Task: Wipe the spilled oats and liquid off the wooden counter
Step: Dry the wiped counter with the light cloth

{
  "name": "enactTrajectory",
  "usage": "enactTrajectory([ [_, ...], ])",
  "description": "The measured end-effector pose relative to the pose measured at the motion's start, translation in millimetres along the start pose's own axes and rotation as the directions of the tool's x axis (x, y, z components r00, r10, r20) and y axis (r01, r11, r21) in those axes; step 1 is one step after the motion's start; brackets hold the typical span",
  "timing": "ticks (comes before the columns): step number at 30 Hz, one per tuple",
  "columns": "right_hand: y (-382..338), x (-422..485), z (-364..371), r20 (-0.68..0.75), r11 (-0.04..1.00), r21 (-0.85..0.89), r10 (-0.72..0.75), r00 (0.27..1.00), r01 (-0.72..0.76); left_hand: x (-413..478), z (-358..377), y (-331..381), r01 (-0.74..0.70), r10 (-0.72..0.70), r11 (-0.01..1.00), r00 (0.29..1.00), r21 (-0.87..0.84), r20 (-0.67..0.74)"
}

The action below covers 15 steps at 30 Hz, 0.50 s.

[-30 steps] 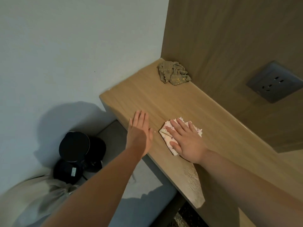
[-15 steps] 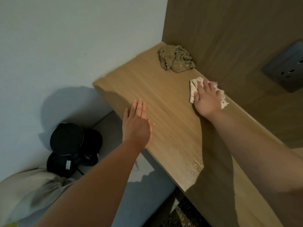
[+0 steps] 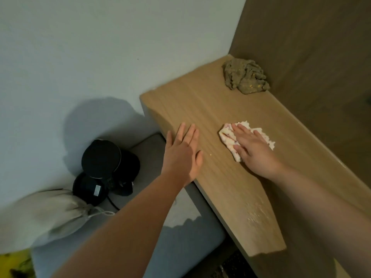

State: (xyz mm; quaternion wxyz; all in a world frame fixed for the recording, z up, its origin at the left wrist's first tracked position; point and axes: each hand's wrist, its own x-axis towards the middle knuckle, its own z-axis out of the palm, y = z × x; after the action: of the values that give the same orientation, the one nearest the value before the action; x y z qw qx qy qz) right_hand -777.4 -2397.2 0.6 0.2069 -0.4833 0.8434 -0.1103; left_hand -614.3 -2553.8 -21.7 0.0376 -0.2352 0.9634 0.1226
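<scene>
Now: wet sheen (image 3: 255, 214) at 5 o'clock on the desk (image 3: 200, 109), unwiped. Your left hand (image 3: 181, 155) lies flat at the edge; right hand (image 3: 255, 149), at its 3 o'clock, presses the cloth (image 3: 227, 137) flat. Risk: a stroke toward 9 flicks the oat fleck (image 3: 210, 155) between them overboard.

Looks like a room in a home: a wooden counter (image 3: 210, 109) runs along a wood-panelled wall (image 3: 311, 47), and beside it a grey padded seat (image 3: 149, 146) (sofa or bed, unclear) holds a drawstring cloth bag (image 3: 46, 215) and a black gadget (image 3: 102, 157).
</scene>
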Motion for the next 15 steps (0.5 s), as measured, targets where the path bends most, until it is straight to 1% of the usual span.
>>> enactTrajectory([
  [3, -15, 60, -6, -0.037, 0.999, 0.045, -0.015, 0.999, 0.017, -12, 4, -16, -0.007, 0.005, 0.999, 0.999, -0.044, -0.035],
  [5, -34, 105, -7, -0.049, 0.998, 0.052, -0.028, 0.998, 0.03, -15, 7, -22, 0.073, -0.077, 0.994, 0.996, -0.076, -0.052],
  [7, -59, 149, -8, -0.021, 0.997, 0.036, -0.061, 0.998, 0.061, -16, 11, -23, 0.156, -0.166, 0.978, 0.984, -0.136, -0.069],
  [9, -84, 183, -8, 0.033, 0.992, 0.008, -0.123, 0.992, 0.123, -16, 17, -23, 0.157, -0.183, 0.965, 0.977, -0.211, -0.11],
  [13, -117, 200, 1, 0.138, 0.955, -0.03, -0.288, 0.948, 0.294, -14, 21, -25, 0.13, -0.184, 0.946, 0.969, -0.298, -0.162],
  [14, -116, 193, 2, 0.16, 0.946, -0.008, -0.318, 0.935, 0.323, -15, 20, -26, 0.142, -0.205, 0.926, 0.967, -0.35, -0.151],
  [15, -112, 183, 2, 0.178, 0.941, 0.023, -0.337, 0.925, 0.338, -17, 19, -28, 0.158, -0.248, 0.892, 0.954, -0.423, -0.169],
])
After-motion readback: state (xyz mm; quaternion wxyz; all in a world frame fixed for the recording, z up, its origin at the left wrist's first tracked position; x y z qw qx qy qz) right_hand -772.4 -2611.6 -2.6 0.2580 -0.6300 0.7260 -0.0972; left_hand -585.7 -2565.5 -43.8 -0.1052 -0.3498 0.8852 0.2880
